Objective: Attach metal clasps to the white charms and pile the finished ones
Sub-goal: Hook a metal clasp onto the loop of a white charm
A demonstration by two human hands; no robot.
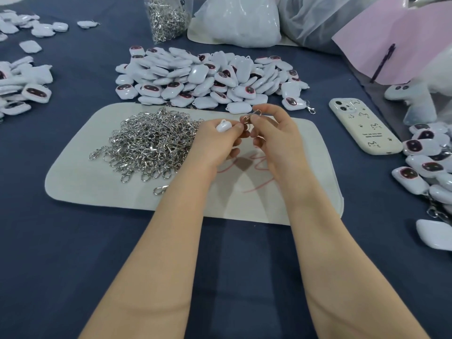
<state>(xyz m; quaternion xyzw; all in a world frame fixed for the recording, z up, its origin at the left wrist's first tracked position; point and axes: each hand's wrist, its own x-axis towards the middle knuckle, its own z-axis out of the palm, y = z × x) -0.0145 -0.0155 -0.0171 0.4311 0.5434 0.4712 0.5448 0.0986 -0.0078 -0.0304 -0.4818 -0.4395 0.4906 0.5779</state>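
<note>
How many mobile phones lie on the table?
1. The phone in a cream case lies back up on the blue cloth, right of the grey mat. Others may be hidden.

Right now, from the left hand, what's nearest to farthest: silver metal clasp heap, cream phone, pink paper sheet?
1. Silver metal clasp heap, beside the left hand, on its left.
2. Cream phone, off to the right.
3. Pink paper sheet, far back right.

Both forearms (171, 253) were bare from approx elbow to wrist, slim & smooth. Wrists narrow. Left hand (215, 143) & right hand (276, 140) were bare too, w/ slender fingers (269, 112); nails looked short, plain where visible.
</note>
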